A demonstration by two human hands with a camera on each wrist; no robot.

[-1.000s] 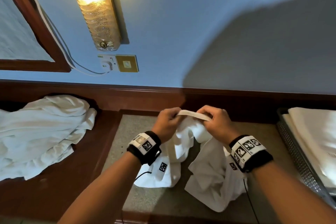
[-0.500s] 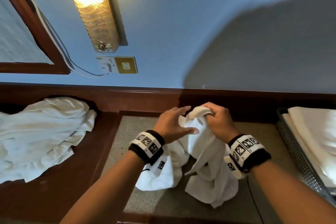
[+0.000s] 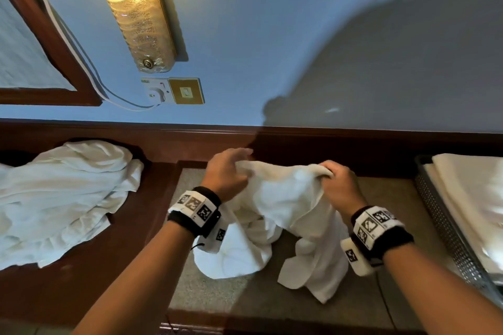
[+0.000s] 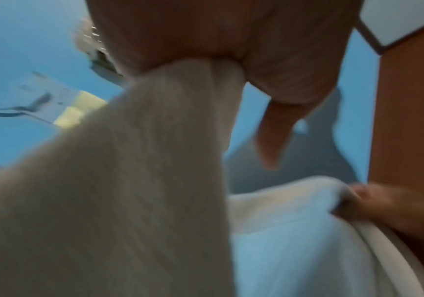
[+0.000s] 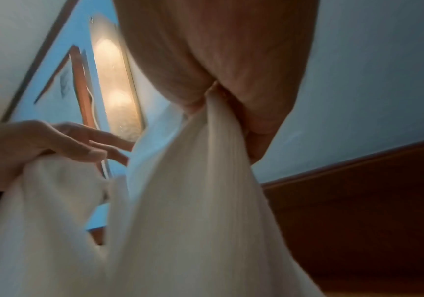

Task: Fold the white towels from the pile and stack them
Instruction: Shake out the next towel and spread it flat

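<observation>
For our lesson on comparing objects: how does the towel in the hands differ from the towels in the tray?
The held towel is crumpled and hangs from both hands; the tray towels lie flat and folded. The held towel droops over the grey mat; the tray towels sit stacked in a metal tray on the right. Both are white.

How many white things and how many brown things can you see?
White: 3 (held towel, towel pile, folded stack)
Brown: 2 (picture frame, wooden counter)
Total: 5
</observation>
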